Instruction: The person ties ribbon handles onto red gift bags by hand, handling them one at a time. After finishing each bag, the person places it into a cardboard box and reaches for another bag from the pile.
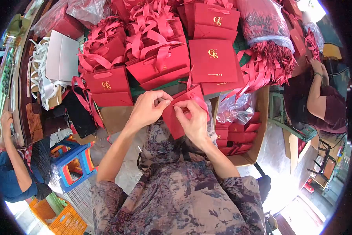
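A red paper bag [175,122] is held above my lap, tilted, with a red ribbon [198,100] at its upper right. My left hand [150,107] pinches at the bag's upper left edge, thumb and index finger close together. My right hand [192,119] is closed at the bag's upper part, its fingertips near those of my left hand. What lies between the fingertips is too small to make out. Just beyond my hands, a flat red bag with gold letters [212,62] lies on the table.
Rows of red bags [156,62] with ribbons cover the table. White bags [61,55] stand at the left. A plastic-wrapped ribbon bundle [264,23] lies at the right. An open cardboard box [262,129] holds red bags. Co-workers' arms [17,160] [316,98] show at both sides.
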Demonstrator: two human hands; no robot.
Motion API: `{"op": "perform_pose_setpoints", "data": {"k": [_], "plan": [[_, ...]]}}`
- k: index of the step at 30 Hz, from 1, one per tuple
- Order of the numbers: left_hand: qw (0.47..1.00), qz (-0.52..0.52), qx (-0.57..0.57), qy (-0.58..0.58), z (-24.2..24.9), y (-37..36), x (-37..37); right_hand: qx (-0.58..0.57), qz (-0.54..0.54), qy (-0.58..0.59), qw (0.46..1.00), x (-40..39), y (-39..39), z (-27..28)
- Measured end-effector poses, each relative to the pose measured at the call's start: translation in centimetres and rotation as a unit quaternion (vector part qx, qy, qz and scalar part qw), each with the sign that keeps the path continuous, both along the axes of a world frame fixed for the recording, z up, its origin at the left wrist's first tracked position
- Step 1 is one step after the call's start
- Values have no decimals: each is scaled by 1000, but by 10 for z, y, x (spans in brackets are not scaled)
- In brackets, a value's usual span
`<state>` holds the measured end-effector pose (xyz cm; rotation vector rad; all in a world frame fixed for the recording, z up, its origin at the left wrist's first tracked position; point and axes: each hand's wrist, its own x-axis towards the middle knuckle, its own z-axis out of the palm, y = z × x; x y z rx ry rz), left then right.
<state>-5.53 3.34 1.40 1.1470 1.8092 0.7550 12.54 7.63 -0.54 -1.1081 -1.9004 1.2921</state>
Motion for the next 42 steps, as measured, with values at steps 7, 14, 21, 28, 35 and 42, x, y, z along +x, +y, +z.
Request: {"op": "perform_pose_setpoints", "data": {"k": [7,14,21,28,35,42], "plan": [[1000,9,13,13,11,1,6,38,1,-38,999,-4,0,9],[997,14,0,-74,-14,-4,-4,-73,-1,31,997,0,6,-4],[970,27,-2,-240,-9,-4,-4,-195,19,117,974,14,7,-14],[982,29,17,-185,-4,-2,0,-63,39,52,996,9,7,6],[993,56,7,-100,-21,-10,6,-56,24,2,998,4,5,9],[996,87,17,-26,6,-4,19,106,-11,-30,994,-9,-4,2]]}}
